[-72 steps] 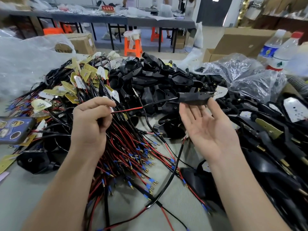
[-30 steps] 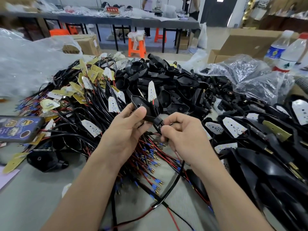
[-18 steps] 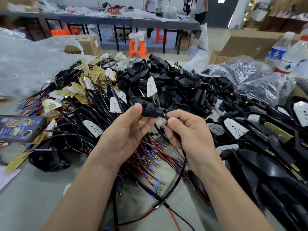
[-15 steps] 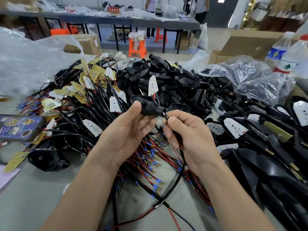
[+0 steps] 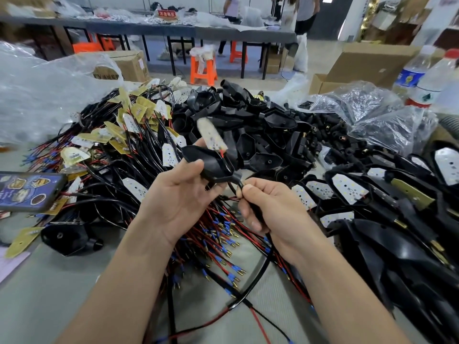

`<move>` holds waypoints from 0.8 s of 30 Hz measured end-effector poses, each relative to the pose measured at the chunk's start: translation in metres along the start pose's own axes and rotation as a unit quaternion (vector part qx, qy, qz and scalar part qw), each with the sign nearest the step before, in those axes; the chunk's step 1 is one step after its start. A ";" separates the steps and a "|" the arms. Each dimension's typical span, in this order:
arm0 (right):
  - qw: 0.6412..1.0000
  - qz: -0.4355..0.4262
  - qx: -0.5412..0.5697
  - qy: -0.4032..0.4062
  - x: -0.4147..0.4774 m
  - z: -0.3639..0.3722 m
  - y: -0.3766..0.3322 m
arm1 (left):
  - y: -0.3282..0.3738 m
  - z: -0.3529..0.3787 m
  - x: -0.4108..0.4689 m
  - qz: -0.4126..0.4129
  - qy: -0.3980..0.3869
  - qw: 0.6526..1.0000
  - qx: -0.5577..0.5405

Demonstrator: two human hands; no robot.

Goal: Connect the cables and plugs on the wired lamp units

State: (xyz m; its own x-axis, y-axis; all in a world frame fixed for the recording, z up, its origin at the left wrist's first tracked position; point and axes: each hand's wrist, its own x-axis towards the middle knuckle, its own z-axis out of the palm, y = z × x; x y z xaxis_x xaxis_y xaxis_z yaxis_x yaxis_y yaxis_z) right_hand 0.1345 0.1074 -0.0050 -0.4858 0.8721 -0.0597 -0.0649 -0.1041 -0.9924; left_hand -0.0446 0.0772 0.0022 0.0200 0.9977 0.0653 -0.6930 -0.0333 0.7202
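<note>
1. Housing (image 5: 210,163) is held up off the counter (image 5: 49,294) in the left hand (image 5: 178,202). The thumb lies on its near edge and the fingers curl beneath it. That grip keeps the open side showing and the neck aimed at the right hand (image 5: 270,212).
2. Just right of the housing, the right thumb and forefinger pinch the black cable (image 5: 264,266) where it leaves the neck. The other fingers wrap round it lower down (a two-point hold, likely so any pull runs straight along the neck).
3. A white board (image 5: 211,136), blurred, stands up out of the housing on a red lead and is not yet seated. I judge the cable is being drawn through to bring the board down into the shell.
4. Below the housing the cable hangs in a loop to the counter. There its sheath ends and red and black cores split off.
5. Stock lies within easy reach all round the housing:
   - behind it, a heap of empty shells (image 5: 248,125);
   - left of it, loose boards on leads (image 5: 111,137);
   - below it, red wires (image 5: 218,239) with blue terminals;
   - right of it, units (image 5: 347,187) with boards already seated.
6. A sharp tug could strain the red lead at the board, so a slow, steady pull looks wise.
</note>
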 end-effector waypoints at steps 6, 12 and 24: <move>0.999 0.009 0.007 0.044 0.001 0.003 0.001 | 0.001 -0.003 0.005 -0.007 -0.004 0.999 0.038; 0.971 -0.089 -0.138 0.176 0.004 0.003 0.003 | -0.004 -0.006 0.008 0.009 0.059 0.990 0.130; 0.964 -0.159 -0.106 0.183 0.004 0.005 0.001 | -0.010 -0.004 0.004 -0.024 -0.059 0.969 0.239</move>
State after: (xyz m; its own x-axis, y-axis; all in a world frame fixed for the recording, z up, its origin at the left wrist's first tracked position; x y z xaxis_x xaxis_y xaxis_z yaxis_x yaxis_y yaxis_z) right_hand 0.1285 0.1083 -0.0056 -0.1269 0.9581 0.2568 0.0382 0.2634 -0.9639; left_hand -0.0403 0.0817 -0.0077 0.1465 0.9858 0.0822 -0.2770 -0.0389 0.9601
